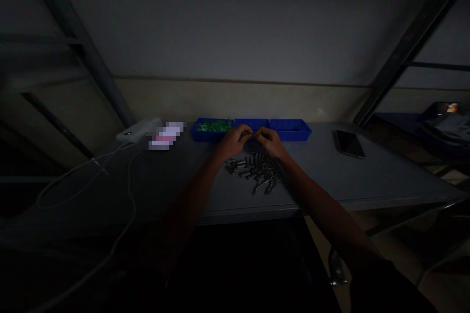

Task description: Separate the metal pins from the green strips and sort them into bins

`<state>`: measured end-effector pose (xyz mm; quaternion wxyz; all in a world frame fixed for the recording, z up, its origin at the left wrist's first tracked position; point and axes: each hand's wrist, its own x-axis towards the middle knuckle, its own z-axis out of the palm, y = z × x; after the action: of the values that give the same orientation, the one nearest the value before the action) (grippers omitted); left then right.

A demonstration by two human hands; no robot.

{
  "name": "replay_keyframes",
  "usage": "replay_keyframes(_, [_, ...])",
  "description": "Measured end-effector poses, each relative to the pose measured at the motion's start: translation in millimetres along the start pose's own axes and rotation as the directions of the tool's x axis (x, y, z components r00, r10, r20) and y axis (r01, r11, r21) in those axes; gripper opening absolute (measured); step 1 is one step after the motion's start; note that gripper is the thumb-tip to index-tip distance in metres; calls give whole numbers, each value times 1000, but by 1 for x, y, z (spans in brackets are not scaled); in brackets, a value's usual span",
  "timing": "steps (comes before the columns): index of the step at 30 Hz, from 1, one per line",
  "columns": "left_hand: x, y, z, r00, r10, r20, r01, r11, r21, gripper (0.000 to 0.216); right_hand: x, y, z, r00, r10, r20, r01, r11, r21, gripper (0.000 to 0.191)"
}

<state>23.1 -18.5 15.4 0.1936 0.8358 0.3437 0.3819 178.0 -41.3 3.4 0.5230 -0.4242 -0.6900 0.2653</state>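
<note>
Gripping a small part (252,134), too dark to identify, between nearly closed fingertips of left hand (232,142) and right hand (271,143), probably for fine control, with metal pieces (252,172) just nearer and blue trays (293,135) just beyond, seemingly for short reach.

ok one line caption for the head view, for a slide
Left hand and right hand meet near loose metal parts and three blue trays on a grey table.
</note>
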Motion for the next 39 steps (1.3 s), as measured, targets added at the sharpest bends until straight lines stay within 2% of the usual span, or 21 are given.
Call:
replay_keyframes(5, [1,-3,-1,999,9,-33,-9,1000,15,9,1,4,0,998,-31,-62,34,999,37,25])
replay_keyframes(10, [0,-4,-2,997,-42,-57,45,997,54,12,0,6,-4,996,-86,14,87,980,-180,26])
replay_keyframes(13, [1,-3,-2,998,-53,-21,55,992,117,17,-1,5,-4,995,-93,19,95,955,-282,23])
replay_keyframes(16, [1,-6,-9,988,-121,94,101,976,195,22,-1,7,-5,997,-80,-6,74,944,-321,25])
replay_keyframes(18, [-1,-13,-19,957,-218,193,166,954,251,20,0,11,-8,994,-69,-79,37,937,-347,25])
replay_keyframes(21, [-7,-27,-39,882,-360,304,262,911,319,16,3,20,-16,971,-35,-238,-71,904,-422,27])
replay_keyframes(24, [-13,-40,-52,846,-391,363,276,903,330,18,4,26,-24,929,22,-370,-222,832,-508,33])
replay_keyframes(28, [-15,-50,-49,811,-403,424,280,904,324,24,3,31,-27,903,77,-422,-338,734,-590,36])
replay_keyframes(31, [-13,-53,-40,819,-373,435,253,917,309,18,3,33,-24,899,125,-419,-381,693,-612,35])
replay_keyframes(34, [-11,-50,-34,831,-354,429,230,921,313,11,3,32,-23,903,146,-403,-384,694,-609,34])
replay_keyframes(37, [-10,-43,-32,869,-336,362,218,918,330,14,3,26,-20,926,108,-361,-318,739,-595,32])
replay_keyframes(39, [-9,-38,-30,899,-313,307,208,921,330,16,2,19,-16,960,65,-273,-216,791,-573,29])
